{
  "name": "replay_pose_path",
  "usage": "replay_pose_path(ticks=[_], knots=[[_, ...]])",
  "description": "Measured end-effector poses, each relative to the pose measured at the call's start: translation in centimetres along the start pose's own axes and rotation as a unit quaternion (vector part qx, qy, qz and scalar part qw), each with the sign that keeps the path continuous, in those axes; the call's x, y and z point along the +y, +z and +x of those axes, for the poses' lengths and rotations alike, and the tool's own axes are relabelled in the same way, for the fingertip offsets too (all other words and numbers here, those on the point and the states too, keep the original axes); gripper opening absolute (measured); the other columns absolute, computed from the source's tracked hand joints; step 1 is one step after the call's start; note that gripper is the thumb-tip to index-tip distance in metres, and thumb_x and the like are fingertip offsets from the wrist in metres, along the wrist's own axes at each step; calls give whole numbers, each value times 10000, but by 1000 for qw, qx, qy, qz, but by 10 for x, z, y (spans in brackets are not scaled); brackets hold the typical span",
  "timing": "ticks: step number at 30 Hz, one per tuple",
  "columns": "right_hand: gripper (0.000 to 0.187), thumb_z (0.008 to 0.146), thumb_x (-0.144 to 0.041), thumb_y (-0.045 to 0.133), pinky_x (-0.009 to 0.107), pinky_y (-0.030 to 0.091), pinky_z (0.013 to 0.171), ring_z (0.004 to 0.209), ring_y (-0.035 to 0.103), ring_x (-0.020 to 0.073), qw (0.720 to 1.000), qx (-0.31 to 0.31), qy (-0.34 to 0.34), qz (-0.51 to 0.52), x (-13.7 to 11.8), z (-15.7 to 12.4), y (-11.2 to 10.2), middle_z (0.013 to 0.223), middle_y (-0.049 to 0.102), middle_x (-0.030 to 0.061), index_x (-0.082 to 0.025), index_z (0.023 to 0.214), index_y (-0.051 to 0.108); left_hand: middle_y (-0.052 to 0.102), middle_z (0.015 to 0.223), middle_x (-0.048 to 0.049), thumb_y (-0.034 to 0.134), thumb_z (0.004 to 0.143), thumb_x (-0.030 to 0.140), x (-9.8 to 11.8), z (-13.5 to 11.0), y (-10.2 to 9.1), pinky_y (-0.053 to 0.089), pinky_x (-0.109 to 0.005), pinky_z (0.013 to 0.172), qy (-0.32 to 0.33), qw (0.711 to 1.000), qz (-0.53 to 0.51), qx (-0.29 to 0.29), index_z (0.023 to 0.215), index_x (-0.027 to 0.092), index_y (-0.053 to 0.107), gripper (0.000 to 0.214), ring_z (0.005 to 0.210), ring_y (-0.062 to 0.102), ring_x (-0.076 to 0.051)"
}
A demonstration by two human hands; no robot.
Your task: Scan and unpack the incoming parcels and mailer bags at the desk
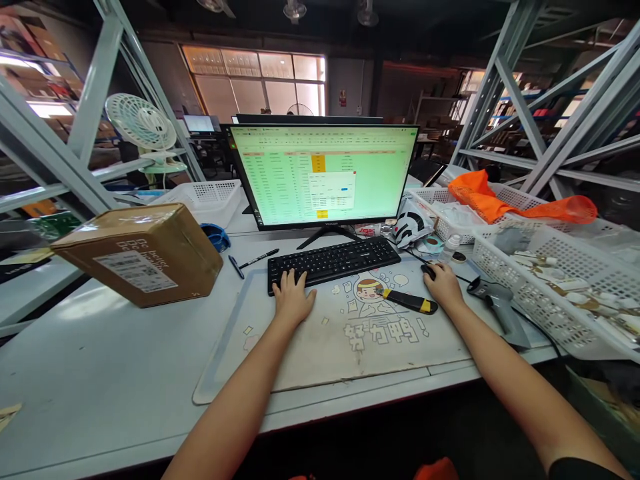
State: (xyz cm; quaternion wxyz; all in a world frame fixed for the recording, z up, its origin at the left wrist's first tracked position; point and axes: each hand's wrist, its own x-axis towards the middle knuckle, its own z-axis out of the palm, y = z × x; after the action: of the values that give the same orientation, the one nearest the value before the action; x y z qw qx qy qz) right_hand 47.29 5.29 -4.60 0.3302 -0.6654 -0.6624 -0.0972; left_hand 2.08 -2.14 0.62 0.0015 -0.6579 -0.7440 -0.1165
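Note:
My left hand (292, 297) rests with its fingers spread on the left end of a black keyboard (334, 261). My right hand (443, 283) is cupped over a black mouse (428, 270) to the right of the keyboard. Both sit on a worn desk mat (350, 340) printed with a cartoon figure. Between my hands lies a yellow and black utility knife (407, 301). Behind the keyboard a monitor (323, 175) shows a green spreadsheet with a small dialog box.
A taped cardboard box (140, 253) stands at the left, with pens (257, 259) beside it. White baskets (550, 280) of small parts fill the right, orange cloth (493, 200) on one. A barcode scanner (495, 300) lies by the mouse. A small fan (143, 127) stands behind.

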Motion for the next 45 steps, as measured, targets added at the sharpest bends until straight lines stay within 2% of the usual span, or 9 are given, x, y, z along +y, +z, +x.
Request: replay_pose_path(ticks=[4,9,13,23,29,38,45], knots=[[422,908,-333,550,491,500,1081,1214,589,343,1000,-4,5,-4,-2,0,-2,1257,653,184,-142,1238,731,305,1711,-197,472,1001,465,2,2,0,244,-674,1257,3,1000,-3,3,1592,178,464,657,1606,231,-386],[458,912,-337,554,484,519,1046,1209,597,345,1000,-3,11,-5,-7,-1,-6,1276,653,171,-161,1308,699,258,1726,-208,439,1010,545,6,6,2,269,-729,1214,-11,1000,-7,2,1576,197,490,667,1607,212,-404],[465,930,-349,543,472,501,1068,1227,588,336,1000,3,9,-6,-9,-2,-9,1297,649,159,-174,1339,678,270,1721,-208,447,1012,524,7,5,2,265,-721,1224,-5,1000,-8,12,1565,180,503,654,1606,212,-403],[397,900,-334,574,452,536,1014,1162,622,322,1000,-5,10,-11,-10,-3,-9,1267,675,140,-188,1224,749,314,1706,-199,459,1016,471,3,4,1,230,-727,1239,3,1000,-13,6,1580,186,482,632,1605,222,-397],[456,935,-368,523,458,499,1089,1226,600,318,1000,3,-13,1,-6,-3,-8,1302,659,156,-155,1289,719,297,1718,-181,488,1008,462,2,3,1,205,-706,1259,2,1000,-7,-7,1597,194,459,648,1612,206,-390],[455,890,-378,546,475,502,1083,1207,612,332,999,-8,-30,8,1,0,-2,1275,677,173,-143,1216,760,264,1738,-143,501,1006,476,0,0,0,186,-679,1280,1,1000,-18,-22,1620,224,424,668,1622,185,-374],[478,874,-400,532,479,490,1098,1225,610,333,999,-6,-33,12,3,1,0,1254,680,176,-139,1202,762,302,1723,-146,544,990,461,-3,2,1,213,-676,1276,10,1000,-24,-5,1596,236,463,652,1609,231,-384]])
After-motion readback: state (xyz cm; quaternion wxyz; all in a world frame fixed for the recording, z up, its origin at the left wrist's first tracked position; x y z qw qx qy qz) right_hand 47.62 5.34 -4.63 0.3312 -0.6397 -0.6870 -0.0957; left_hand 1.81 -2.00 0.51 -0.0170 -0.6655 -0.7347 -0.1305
